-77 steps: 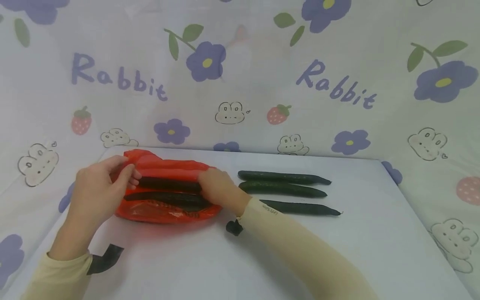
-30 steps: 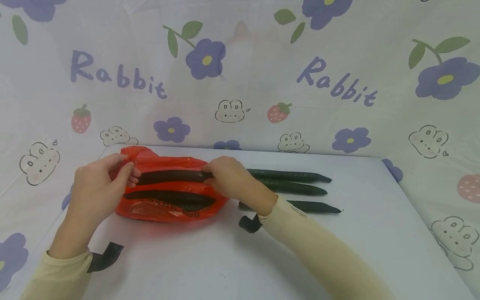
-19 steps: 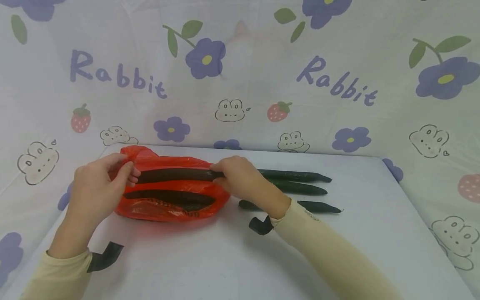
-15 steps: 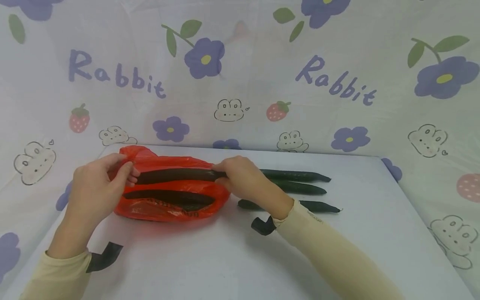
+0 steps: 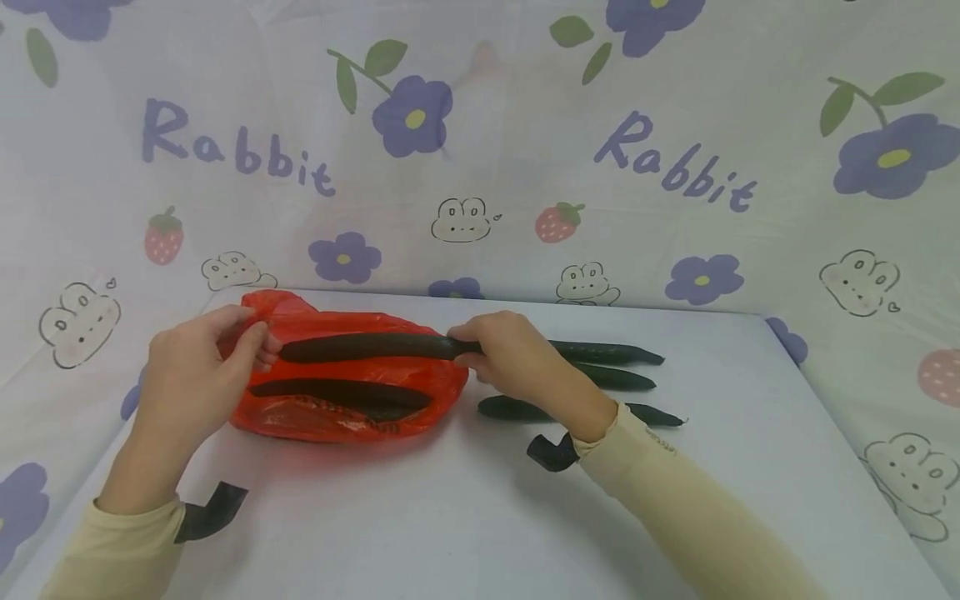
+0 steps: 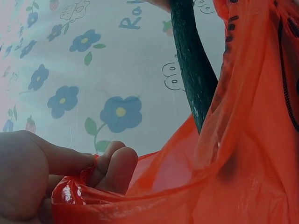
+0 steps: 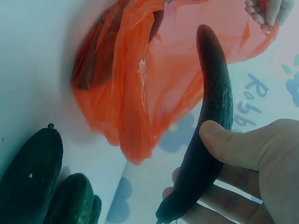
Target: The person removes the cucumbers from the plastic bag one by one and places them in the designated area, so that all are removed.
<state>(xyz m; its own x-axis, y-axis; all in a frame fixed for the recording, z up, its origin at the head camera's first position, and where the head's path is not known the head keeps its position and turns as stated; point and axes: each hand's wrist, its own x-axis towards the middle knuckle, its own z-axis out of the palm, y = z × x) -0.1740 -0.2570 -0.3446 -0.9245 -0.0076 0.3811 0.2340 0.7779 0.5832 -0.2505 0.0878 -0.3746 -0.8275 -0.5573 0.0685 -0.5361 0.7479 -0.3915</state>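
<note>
My left hand (image 5: pixel 187 379) pinches the rim of a red plastic bag (image 5: pixel 442 387) between thumb and fingers, holding its mouth up; the left wrist view shows the gathered film (image 6: pixel 74 193) there. My right hand (image 5: pixel 525 362) grips one end of a dark green cucumber (image 5: pixel 367 347), with the thumb across it in the right wrist view. That cucumber is raised in front of the bag's mouth, its far end pointing toward the left hand. Another cucumber (image 5: pixel 337 390) lies inside the bag, partly covered by the red film.
To the right of the bag, three cucumbers lie roughly parallel on the white table (image 5: pixel 450 517): a back one (image 5: pixel 607 352), a middle one (image 5: pixel 618 377) and a front one (image 5: pixel 652 414). The right forearm partly hides them. A printed cloth (image 5: pixel 480 167) hangs behind.
My right hand has moved to the right, drawing the cucumber along with it, so more of its length shows before the red film. The left hand stays at the bag's rim.
</note>
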